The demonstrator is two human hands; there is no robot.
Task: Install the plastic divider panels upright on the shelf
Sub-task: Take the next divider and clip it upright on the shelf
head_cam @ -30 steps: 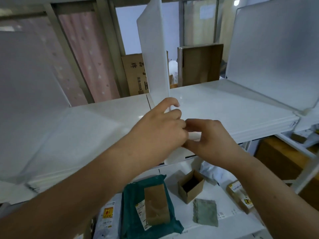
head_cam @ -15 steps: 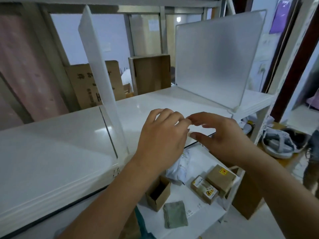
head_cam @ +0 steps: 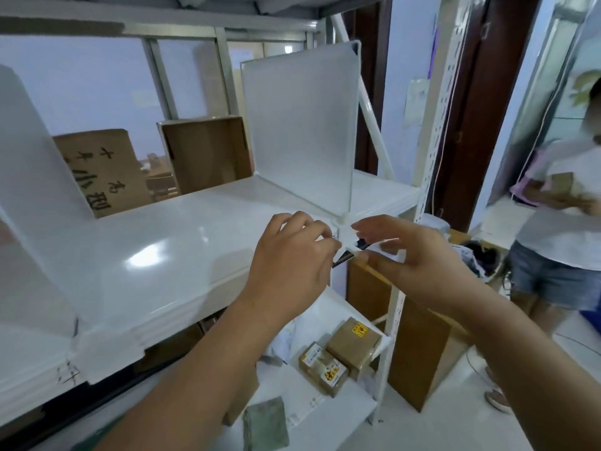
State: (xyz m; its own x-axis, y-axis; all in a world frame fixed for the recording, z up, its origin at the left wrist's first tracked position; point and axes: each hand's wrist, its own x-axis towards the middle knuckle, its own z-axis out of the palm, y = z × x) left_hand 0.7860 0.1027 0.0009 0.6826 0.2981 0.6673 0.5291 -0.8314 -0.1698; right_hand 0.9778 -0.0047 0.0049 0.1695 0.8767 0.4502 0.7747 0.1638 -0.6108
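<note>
A translucent white divider panel (head_cam: 299, 131) stands upright at the right end of the white shelf (head_cam: 162, 249). A second upright panel (head_cam: 39, 190) stands at the left. My left hand (head_cam: 292, 258) and my right hand (head_cam: 413, 255) meet at the shelf's front edge, just below the right panel's front foot (head_cam: 344, 219). Both pinch a small white clip (head_cam: 353, 242) with a dark part on it. The left fingers are curled against its left side. The right thumb and fingers close on it from the right.
Cardboard boxes (head_cam: 208, 151) stand behind the shelf. Small parcels (head_cam: 351, 346) lie on the lower shelf. The perforated white shelf post (head_cam: 432, 141) rises at the right, a wooden cabinet (head_cam: 419, 336) stands below it, and a person (head_cam: 559, 222) stands at the far right.
My view and both hands have shifted right along the shelf's front edge, from the middle panel's foot to the right panel's front corner. The hands stay close together.
</note>
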